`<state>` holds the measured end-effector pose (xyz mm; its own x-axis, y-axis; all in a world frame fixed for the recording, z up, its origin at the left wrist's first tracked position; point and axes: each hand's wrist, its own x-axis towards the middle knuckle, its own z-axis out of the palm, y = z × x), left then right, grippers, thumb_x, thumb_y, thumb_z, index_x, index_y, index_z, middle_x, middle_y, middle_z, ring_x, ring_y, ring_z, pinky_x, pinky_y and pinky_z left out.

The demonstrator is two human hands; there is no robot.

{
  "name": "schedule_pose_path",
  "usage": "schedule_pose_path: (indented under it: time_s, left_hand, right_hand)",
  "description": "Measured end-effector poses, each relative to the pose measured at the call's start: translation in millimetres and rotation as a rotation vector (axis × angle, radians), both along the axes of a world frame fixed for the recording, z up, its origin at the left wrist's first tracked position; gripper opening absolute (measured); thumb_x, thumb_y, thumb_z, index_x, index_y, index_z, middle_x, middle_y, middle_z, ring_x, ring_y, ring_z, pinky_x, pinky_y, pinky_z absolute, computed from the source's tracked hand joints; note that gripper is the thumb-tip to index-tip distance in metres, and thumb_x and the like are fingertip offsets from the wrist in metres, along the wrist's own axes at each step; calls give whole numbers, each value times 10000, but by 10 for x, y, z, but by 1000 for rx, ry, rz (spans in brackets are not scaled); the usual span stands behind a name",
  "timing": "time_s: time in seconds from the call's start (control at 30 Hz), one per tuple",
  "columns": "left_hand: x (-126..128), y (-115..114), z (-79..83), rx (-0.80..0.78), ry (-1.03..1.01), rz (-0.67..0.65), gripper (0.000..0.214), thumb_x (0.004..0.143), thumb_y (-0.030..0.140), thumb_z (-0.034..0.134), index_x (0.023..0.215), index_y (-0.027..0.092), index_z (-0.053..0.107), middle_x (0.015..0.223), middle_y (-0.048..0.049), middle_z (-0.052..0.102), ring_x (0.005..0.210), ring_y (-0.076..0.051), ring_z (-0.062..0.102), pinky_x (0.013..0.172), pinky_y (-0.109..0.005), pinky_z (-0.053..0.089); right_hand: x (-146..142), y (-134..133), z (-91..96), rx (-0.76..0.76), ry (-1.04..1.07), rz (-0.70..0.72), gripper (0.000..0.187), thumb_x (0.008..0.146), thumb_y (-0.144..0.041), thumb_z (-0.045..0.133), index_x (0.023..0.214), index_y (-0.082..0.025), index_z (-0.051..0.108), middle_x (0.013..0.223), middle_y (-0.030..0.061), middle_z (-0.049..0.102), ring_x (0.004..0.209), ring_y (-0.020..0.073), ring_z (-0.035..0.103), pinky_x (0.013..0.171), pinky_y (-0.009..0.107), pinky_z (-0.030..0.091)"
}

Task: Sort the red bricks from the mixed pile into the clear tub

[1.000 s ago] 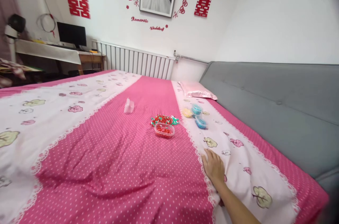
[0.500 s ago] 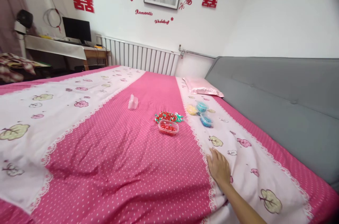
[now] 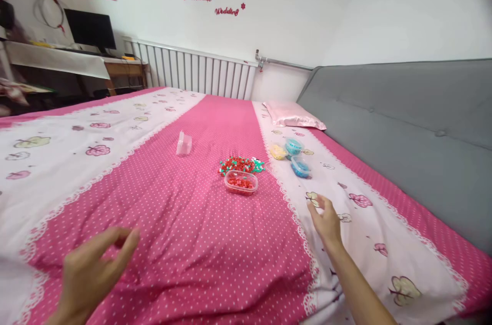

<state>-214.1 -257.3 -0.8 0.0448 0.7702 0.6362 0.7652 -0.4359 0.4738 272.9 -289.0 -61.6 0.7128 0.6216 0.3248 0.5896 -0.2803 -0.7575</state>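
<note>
Both hands are empty. Right hand [image 3: 326, 220] is low over the white strip of the bedspread [image 3: 184, 222], fingers loosely spread; can't tell if the tips touch the cloth. Left hand [image 3: 90, 276] is up in the near foreground, blurred, fingers half curled and open, well apart from everything. Nearest to the right hand are the red tub [image 3: 241, 182], ahead and to its left on the pink strip, lidless and part full of red beads, and the blue tub [image 3: 300, 167], ahead on the white strip. Both are near the hand, neither touching it. Loose beads [image 3: 241, 164], red with some green, lie in a heap just behind the red tub, straight on the cloth. Yellow tub [image 3: 277, 151] and teal tub [image 3: 294, 146] sit close together behind the blue one. Clear tub [image 3: 184, 143] stands apart to the left, tilted. Risks as I judge them: the bed is soft and the cloth wrinkled, so a palm or knee pressing down near the heap would dip the surface and send beads rolling into folds, where they'd be hard to spot on the dotted print. The tubs look open and light, so a forearm sweeping past could tip one and mix colours. A reach from the right hand to the red tub passes near the blue tub, and a low wrist could clip it. Any tug on the cloth would shift everything on it at once.
</note>
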Motion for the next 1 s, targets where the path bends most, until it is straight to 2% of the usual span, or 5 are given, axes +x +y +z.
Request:
schedule_pose_path:
  time_s: [0.2, 0.4, 0.57, 0.77, 1.0]
  left_hand:
    - [818, 1266, 188, -146, 201, 20, 385, 842, 444, 354, 788, 179, 628, 769, -48, 677, 674, -165, 627, 617, -308, 519]
    - [1209, 2044, -319, -224, 388, 22, 477, 837, 419, 352, 1100, 100, 591, 1196, -166, 585, 1094, -273, 553, 951, -405, 412]
    - [1174, 2168, -732, -261, 470, 58, 553, 849, 453, 334, 1213, 91, 540, 1258, -170, 556, 1207, -271, 474, 1054, -389, 303]
    - [1163, 2215, -786, -279, 491, 97, 559, 872, 463, 303, 1238, 112, 540, 1276, -137, 556, 1199, -257, 477, 1053, -368, 304]
    - [1193, 2181, -763, -278, 489, 115, 532, 875, 432, 309, 1221, 116, 561, 1263, -118, 575, 1187, -242, 490, 1048, -351, 314]
  right_hand:
    - [-411, 717, 832, 310, 116, 280, 624, 701, -455, 588, 1224, -140, 460, 1192, 161, 574, 953, 226, 605, 850, 381, 471]
    - [-797, 1583, 1260, 259, 93, 490, 558, 742, -351, 611, 1226, -112, 472, 1112, 134, 606, 867, 175, 619, 828, 339, 478]
    - [-886, 1870, 1089, -146, -145, 688, 336, 783, -293, 613, 1085, -147, 614, 987, 67, 668, 893, 167, 619, 844, 305, 447]
    - [-899, 1938, 613, -655, -329, 792, 221, 834, -343, 553, 862, -180, 699, 873, 51, 699, 819, 164, 623, 703, 231, 413]
    - [-1013, 1982, 557, -755, -367, 898, 232, 856, -286, 527, 746, -180, 701, 728, 30, 694, 679, 127, 618, 577, 194, 371]
